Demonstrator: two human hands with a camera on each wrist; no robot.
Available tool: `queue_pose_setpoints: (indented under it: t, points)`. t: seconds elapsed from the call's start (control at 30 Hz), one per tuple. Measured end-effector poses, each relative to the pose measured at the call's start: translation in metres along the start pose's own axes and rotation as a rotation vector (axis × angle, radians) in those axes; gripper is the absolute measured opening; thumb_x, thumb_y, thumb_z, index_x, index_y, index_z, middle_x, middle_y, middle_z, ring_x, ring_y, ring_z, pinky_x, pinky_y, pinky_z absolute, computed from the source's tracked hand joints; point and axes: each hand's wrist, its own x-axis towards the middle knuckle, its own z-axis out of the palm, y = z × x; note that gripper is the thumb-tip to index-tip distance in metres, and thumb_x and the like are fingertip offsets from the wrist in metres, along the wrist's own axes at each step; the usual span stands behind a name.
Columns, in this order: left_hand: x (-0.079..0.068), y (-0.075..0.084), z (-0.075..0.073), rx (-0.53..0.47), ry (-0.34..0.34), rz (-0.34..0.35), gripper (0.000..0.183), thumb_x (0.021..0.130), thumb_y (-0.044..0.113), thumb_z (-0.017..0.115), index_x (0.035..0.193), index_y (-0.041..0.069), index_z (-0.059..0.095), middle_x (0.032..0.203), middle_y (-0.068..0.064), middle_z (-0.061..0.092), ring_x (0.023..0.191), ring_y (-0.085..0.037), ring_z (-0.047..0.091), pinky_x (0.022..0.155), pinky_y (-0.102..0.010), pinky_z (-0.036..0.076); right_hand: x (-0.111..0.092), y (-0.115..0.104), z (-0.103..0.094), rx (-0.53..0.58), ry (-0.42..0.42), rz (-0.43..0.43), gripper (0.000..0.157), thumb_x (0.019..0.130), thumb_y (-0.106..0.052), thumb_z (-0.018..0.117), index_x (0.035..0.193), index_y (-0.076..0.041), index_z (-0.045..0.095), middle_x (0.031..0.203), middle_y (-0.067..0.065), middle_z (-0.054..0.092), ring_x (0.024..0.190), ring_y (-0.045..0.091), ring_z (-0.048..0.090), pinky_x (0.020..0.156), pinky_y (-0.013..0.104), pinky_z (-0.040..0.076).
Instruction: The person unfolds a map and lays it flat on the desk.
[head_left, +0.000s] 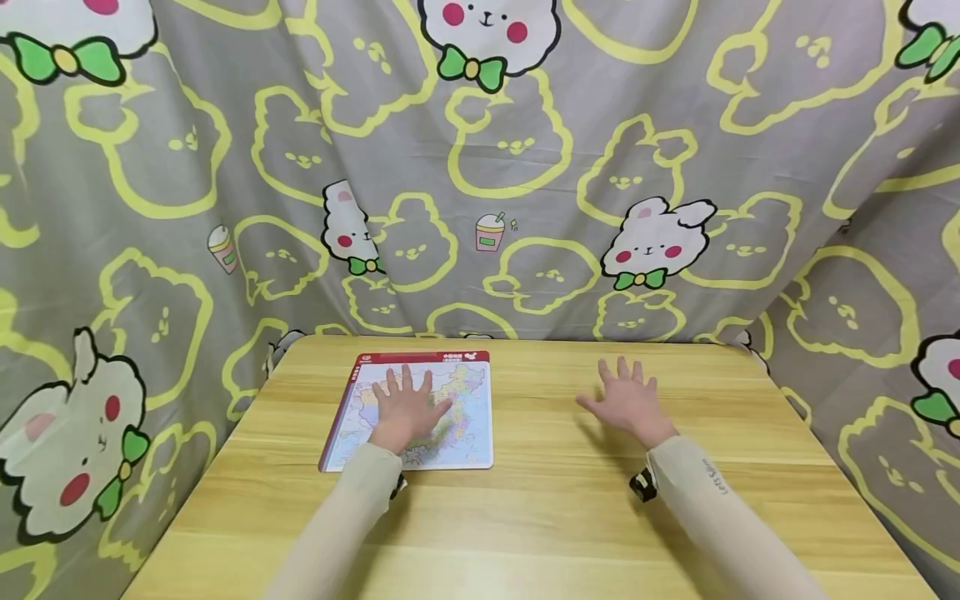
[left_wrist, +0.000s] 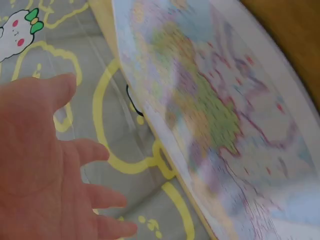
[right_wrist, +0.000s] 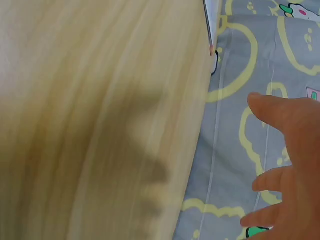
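A flat map board [head_left: 457,446] with a red top border and a coloured map of China lies at the left of the table. Over it hovers my left hand [head_left: 407,410], fingers spread and holding nothing. The left wrist view has the same hand [left_wrist: 45,160] beside the printed map [left_wrist: 200,110], a gap showing between them. My right hand [head_left: 626,398] is raised above bare wood to the right of the board, its fingers also spread. In the right wrist view this hand [right_wrist: 295,165] holds nothing, and its shadow falls on the wood.
The light wooden table [head_left: 540,517] reaches back to a grey curtain [head_left: 525,167] with yellow outlines and cartoon rabbits, which also hangs along both sides. A dark wrist device [head_left: 642,484] sits at the right cuff.
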Motion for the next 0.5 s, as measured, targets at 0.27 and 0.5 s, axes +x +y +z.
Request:
queue_pose_setpoints:
  t: [0.27, 0.5]
  points:
    - [-0.011, -0.022, 0.003, -0.108, -0.027, 0.161, 0.076, 0.094, 0.052, 0.048, 0.15, 0.007, 0.025, 0.152, -0.028, 0.012, 0.139, -0.046, 0.007, 0.109, -0.059, 0.007, -0.002, -0.02, 0.009, 0.051, -0.011, -0.161, 0.075, 0.092, -0.044, 0.056, 0.142, 0.007, 0.034, 0.143, 0.035, 0.027, 0.132, 0.052, 0.023, 0.106, 0.059, 0.021]
    - [-0.024, -0.047, 0.005, -0.067, -0.063, 0.277, 0.077, 0.093, 0.05, 0.052, 0.147, 0.001, 0.029, 0.152, -0.026, 0.017, 0.139, -0.043, 0.013, 0.109, -0.057, 0.014, -0.004, -0.047, 0.015, 0.109, -0.016, -0.298, 0.069, 0.091, -0.036, 0.061, 0.141, 0.006, 0.038, 0.145, 0.032, 0.028, 0.135, 0.047, 0.023, 0.105, 0.055, 0.026]
